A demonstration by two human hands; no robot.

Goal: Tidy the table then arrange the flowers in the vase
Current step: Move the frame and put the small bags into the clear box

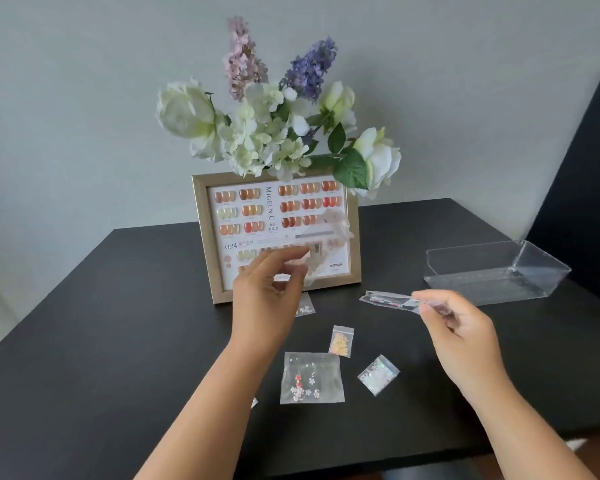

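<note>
My left hand [269,289] is raised in front of the framed nail chart [278,233] and pinches a clear plastic packet [329,237] of pale beads that hangs blurred over the frame. My right hand [454,323] pinches a long narrow clear packet [388,299] with a dark thin item inside, held above the table. White, lilac and purple flowers [267,126] rise behind the frame; the vase is hidden by it. Small clear bags lie on the black table [84,358]: a large one with flower charms [312,377], an orange one [341,341], a glittery one [378,374].
An empty clear plastic tray [492,268] sits at the right, beyond my right hand. Another small bag [305,306] lies partly behind my left hand. A black chair back [582,161] stands at the far right. A grey wall is behind.
</note>
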